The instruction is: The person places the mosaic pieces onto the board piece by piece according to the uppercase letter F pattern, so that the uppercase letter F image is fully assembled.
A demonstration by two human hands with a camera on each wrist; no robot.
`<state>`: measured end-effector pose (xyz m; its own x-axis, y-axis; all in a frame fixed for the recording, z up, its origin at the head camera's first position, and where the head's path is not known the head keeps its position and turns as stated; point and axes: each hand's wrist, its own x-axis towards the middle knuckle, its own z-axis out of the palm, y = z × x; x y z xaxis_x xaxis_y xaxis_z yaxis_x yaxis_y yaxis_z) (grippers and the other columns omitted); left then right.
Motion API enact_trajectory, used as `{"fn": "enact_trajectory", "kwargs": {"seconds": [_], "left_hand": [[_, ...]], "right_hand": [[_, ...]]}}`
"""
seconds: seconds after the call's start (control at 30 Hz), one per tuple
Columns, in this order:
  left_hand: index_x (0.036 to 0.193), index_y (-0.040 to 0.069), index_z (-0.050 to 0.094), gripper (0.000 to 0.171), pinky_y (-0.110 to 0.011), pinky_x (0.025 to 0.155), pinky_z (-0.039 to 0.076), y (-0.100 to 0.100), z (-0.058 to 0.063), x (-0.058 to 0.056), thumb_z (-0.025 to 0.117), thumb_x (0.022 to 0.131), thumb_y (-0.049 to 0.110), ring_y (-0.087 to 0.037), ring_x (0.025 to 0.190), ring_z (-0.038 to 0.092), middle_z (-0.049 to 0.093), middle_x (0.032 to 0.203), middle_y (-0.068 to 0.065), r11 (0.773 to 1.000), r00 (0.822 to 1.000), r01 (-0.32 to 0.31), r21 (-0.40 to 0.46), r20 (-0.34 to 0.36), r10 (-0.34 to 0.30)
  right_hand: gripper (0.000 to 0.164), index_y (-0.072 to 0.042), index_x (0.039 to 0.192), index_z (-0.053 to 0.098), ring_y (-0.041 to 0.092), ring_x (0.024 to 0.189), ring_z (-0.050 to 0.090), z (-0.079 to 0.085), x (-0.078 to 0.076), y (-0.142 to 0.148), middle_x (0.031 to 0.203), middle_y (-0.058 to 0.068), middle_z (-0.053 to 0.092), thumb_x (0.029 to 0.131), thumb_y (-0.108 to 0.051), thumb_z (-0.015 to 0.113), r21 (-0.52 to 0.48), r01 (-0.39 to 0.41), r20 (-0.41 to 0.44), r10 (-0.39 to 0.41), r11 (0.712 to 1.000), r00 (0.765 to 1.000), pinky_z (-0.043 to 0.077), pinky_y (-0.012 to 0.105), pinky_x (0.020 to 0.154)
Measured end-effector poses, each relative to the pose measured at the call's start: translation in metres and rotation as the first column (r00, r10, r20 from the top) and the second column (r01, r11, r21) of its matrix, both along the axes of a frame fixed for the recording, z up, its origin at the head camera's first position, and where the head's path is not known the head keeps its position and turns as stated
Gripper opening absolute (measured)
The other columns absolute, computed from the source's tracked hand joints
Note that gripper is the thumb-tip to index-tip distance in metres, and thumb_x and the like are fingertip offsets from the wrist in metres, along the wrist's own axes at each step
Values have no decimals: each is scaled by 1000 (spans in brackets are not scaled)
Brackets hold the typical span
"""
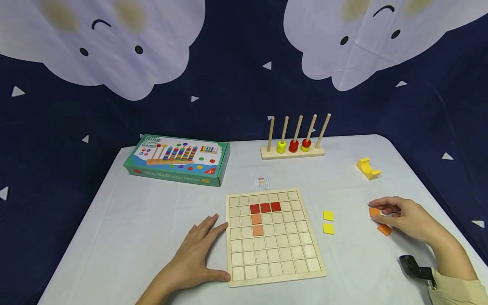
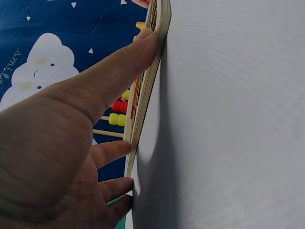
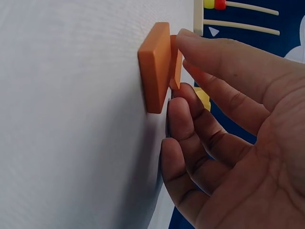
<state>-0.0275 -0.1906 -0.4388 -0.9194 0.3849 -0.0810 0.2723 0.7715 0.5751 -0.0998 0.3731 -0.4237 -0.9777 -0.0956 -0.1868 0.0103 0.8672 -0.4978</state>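
A wooden grid board (image 1: 276,277) lies flat, with three red tiles (image 1: 265,207) in a row and two light orange tiles (image 1: 257,230) below the leftmost red one. My left hand (image 1: 192,258) is spread along the board's left side; its thumb touches the near left corner, as the left wrist view also shows. Off to the right, my right hand (image 1: 409,216) pinches an orange tile (image 1: 373,211) between thumb and fingers, low over the table. Another orange tile (image 3: 155,69) lies on the cloth just beside that thumb. Two yellow tiles (image 1: 328,222) lie between the board and my right hand.
A small pattern card (image 1: 262,182) lies beyond the board. Behind it stand a green game box (image 1: 177,159) and a wooden peg rack (image 1: 292,153) with red and yellow rings. A yellow curved block (image 1: 367,168) sits at the back right, near the white table's right edge.
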Motion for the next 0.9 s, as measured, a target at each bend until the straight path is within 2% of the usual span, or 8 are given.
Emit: {"fn": "enact_trajectory", "kwargs": {"seconds": [0.3, 0.63, 0.9], "left_hand": [[162, 23, 48, 119, -72, 131, 20, 0, 0, 0, 95, 62, 69, -39, 165, 27, 33, 176, -12, 1000, 1000, -1, 0, 2, 1], [162, 24, 48, 119, -71, 131, 20, 0, 0, 0, 95, 62, 70, -39, 165, 27, 32, 176, -12, 1000, 1000, -1, -4, 4, 1], [162, 24, 48, 119, -71, 131, 20, -1, 0, 0, 95, 62, 69, -39, 165, 27, 32, 176, -12, 1000, 1000, -2, -3, 3, 2]], "right_hand": [[46, -6, 131, 74, -12, 87, 52, -3, -1, 1, 120, 13, 74, 94, -31, 83, 11, -7, -17, 7, 1000, 1000, 49, 16, 72], [45, -6, 130, 75, 2, 88, 53, 0, -6, -1, 111, 7, 72, 94, -32, 83, 40, 2, -12, -1, 999, 1000, 45, 18, 70], [44, -6, 128, 76, -1, 85, 52, -2, -9, -13, 110, 7, 72, 93, -32, 84, 29, -7, -27, 8, 1000, 1000, 46, 18, 69]]}}
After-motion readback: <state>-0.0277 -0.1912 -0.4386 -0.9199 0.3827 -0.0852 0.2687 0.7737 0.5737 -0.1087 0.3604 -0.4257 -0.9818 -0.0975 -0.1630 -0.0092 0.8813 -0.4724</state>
